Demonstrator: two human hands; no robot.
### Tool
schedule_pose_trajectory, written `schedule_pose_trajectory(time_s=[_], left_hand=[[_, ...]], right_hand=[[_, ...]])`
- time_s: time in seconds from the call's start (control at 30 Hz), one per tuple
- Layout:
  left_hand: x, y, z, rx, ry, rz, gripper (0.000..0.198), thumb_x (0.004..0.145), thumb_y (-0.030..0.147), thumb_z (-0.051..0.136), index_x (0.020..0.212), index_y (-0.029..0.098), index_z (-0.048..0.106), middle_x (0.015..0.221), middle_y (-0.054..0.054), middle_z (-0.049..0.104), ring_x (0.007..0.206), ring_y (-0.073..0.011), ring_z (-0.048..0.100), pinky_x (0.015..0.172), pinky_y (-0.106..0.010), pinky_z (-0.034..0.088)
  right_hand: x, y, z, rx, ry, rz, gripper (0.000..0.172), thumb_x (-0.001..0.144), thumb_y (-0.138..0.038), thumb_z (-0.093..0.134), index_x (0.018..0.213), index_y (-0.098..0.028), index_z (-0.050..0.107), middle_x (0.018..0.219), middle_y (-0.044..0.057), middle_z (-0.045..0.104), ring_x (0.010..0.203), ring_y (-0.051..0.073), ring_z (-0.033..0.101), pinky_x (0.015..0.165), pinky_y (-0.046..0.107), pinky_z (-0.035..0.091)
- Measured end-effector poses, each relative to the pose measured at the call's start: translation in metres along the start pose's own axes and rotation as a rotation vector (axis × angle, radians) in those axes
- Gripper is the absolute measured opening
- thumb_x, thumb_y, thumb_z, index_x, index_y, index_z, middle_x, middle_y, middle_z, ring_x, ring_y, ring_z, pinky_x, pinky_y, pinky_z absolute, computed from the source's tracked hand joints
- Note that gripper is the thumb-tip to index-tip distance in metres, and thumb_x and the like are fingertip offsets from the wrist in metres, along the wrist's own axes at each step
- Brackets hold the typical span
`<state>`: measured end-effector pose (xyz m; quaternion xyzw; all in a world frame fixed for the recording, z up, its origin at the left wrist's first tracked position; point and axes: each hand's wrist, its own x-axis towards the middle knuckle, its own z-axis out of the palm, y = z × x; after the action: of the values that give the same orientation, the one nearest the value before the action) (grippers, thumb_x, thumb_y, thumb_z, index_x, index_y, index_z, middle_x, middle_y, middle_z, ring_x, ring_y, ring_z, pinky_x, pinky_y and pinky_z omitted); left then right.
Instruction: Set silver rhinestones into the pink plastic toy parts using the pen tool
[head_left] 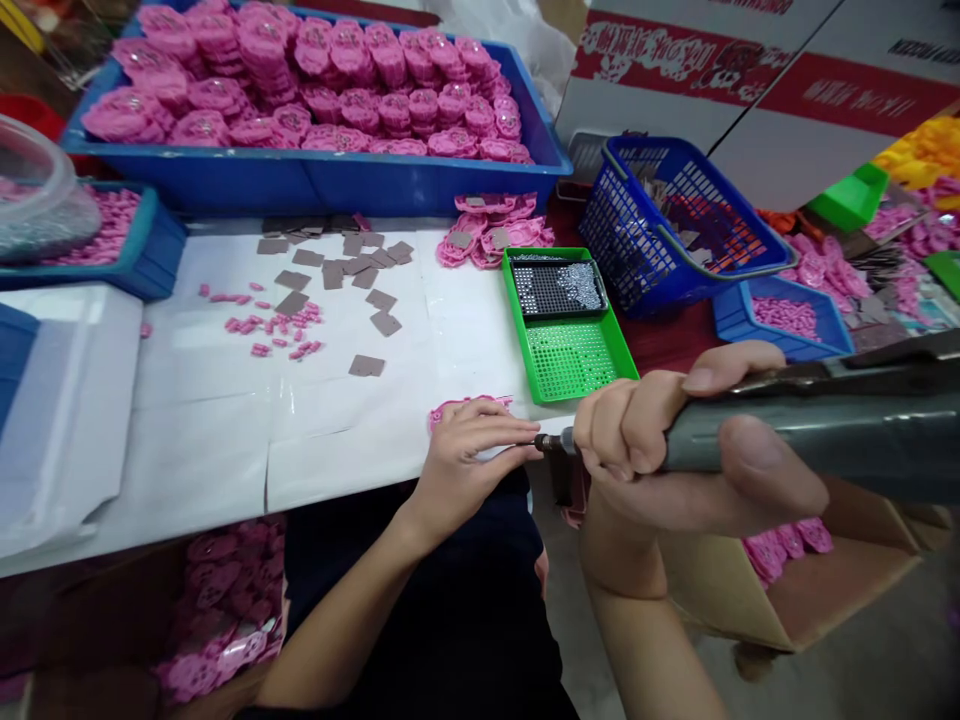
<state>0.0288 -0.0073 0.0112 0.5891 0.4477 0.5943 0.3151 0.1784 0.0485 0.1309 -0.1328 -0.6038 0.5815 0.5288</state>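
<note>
My right hand (675, 440) is wrapped round a dark grey electric screwdriver (847, 430), held sideways with its bit pointing left. The bit (550, 442) reaches the fingertips of my left hand (480, 437) at the table's front edge. Thumb and fingers of that hand are pinched together at the bit's tip; whatever is between them is too small or hidden to make out. Just behind the left hand lies a pink plastic piece (442, 412), mostly covered by it. A green tray (536, 375) with a black perforated plate (551, 290) and small silvery screws (583, 285) sits beyond.
Flat grey-brown squares (367, 366) and small pink pieces (259, 325) lie scattered on the white tabletop (360, 430). A long blue bin (337, 185) holds stacked pink parts. A blue basket (622, 240) stands at right, and an open cardboard box (847, 600) below.
</note>
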Motion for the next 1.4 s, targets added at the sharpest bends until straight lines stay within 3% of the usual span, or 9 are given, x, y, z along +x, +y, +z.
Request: schedule_pose_trajectory(time_s=[0.2, 0.33, 0.53, 0.63, 0.8, 1.0, 1.07, 1.23, 1.4], left_hand=[[-0.001, 0.002, -0.001, -0.006, -0.027, -0.008, 0.008, 0.091, 0.025, 0.078, 0.098, 0.027, 0.081, 0.1, -0.001, 0.083, 0.094, -0.0221, 0.071, 0.089, -0.046, 0.053], [-0.003, 0.003, -0.002, 0.117, -0.011, -0.031, 0.019, 0.088, 0.029, 0.082, 0.106, 0.027, 0.08, 0.109, -0.003, 0.082, 0.103, -0.0251, 0.071, 0.096, -0.049, 0.05], [-0.005, 0.008, -0.008, 0.192, 0.016, -0.014, 0.004, 0.092, 0.029, 0.077, 0.092, 0.026, 0.08, 0.097, -0.002, 0.083, 0.098, -0.0249, 0.071, 0.095, -0.05, 0.047], [-0.005, 0.01, -0.009, 0.21, -0.001, 0.021, 0.006, 0.093, 0.028, 0.075, 0.09, 0.026, 0.08, 0.096, -0.001, 0.083, 0.098, -0.0246, 0.071, 0.095, -0.05, 0.045], [-0.005, 0.005, -0.009, 0.213, -0.034, 0.044, 0.007, 0.095, 0.03, 0.073, 0.095, 0.026, 0.079, 0.1, -0.002, 0.082, 0.099, -0.0237, 0.071, 0.096, -0.047, 0.046], [-0.005, -0.015, -0.022, 0.643, -0.162, 0.07, 0.063, 0.085, 0.043, 0.081, 0.139, 0.018, 0.061, 0.145, -0.016, 0.064, 0.135, -0.0385, 0.056, 0.11, -0.056, 0.039], [-0.004, -0.021, -0.024, 0.709, -0.188, 0.065, 0.059, 0.089, 0.041, 0.079, 0.138, 0.016, 0.06, 0.142, -0.017, 0.066, 0.135, -0.0392, 0.056, 0.11, -0.056, 0.04], [-0.004, -0.025, -0.021, 0.628, -0.191, 0.102, 0.027, 0.099, 0.028, 0.065, 0.124, 0.018, 0.064, 0.127, -0.014, 0.071, 0.118, -0.03, 0.065, 0.1, -0.047, 0.051], [-0.003, -0.027, -0.019, 0.591, -0.184, 0.116, 0.022, 0.098, 0.024, 0.066, 0.12, 0.019, 0.065, 0.125, -0.013, 0.071, 0.115, -0.0296, 0.065, 0.096, -0.047, 0.054]], right_hand=[[0.0, 0.002, 0.004, 0.007, 0.032, -0.027, 0.011, 0.094, -0.034, 0.062, 0.095, -0.026, 0.055, 0.056, -0.007, 0.051, 0.039, 0.011, 0.045, 0.045, 0.03, 0.047], [-0.001, 0.003, 0.004, 0.001, 0.009, -0.024, 0.013, 0.094, -0.036, 0.063, 0.095, -0.026, 0.055, 0.056, -0.007, 0.052, 0.039, 0.012, 0.047, 0.045, 0.031, 0.048], [-0.001, 0.002, 0.009, -0.02, 0.095, 0.007, 0.009, 0.093, -0.034, 0.062, 0.091, -0.027, 0.056, 0.054, -0.007, 0.051, 0.037, 0.012, 0.044, 0.043, 0.031, 0.046], [0.0, -0.002, 0.01, -0.032, 0.067, 0.032, 0.01, 0.092, -0.034, 0.063, 0.09, -0.028, 0.055, 0.053, -0.007, 0.051, 0.037, 0.013, 0.045, 0.043, 0.032, 0.046], [-0.002, 0.003, 0.016, -0.07, 0.141, 0.046, 0.013, 0.09, -0.038, 0.064, 0.088, -0.03, 0.054, 0.051, -0.009, 0.047, 0.034, 0.013, 0.04, 0.04, 0.031, 0.043], [0.002, 0.035, 0.025, -0.115, 0.354, 0.017, 0.018, 0.087, -0.041, 0.066, 0.09, -0.032, 0.051, 0.045, -0.011, 0.04, 0.031, 0.013, 0.031, 0.036, 0.031, 0.033], [0.006, 0.048, 0.024, -0.115, 0.365, 0.038, 0.024, 0.087, -0.044, 0.069, 0.089, -0.031, 0.049, 0.045, -0.011, 0.04, 0.031, 0.012, 0.03, 0.037, 0.03, 0.031], [0.012, 0.07, 0.019, -0.088, 0.348, 0.066, 0.026, 0.087, -0.042, 0.071, 0.09, -0.029, 0.049, 0.044, -0.013, 0.04, 0.03, 0.009, 0.027, 0.035, 0.027, 0.029], [0.011, 0.079, 0.019, -0.114, 0.35, 0.093, 0.028, 0.087, -0.044, 0.071, 0.091, -0.029, 0.047, 0.045, -0.014, 0.041, 0.029, 0.008, 0.027, 0.035, 0.028, 0.031]])
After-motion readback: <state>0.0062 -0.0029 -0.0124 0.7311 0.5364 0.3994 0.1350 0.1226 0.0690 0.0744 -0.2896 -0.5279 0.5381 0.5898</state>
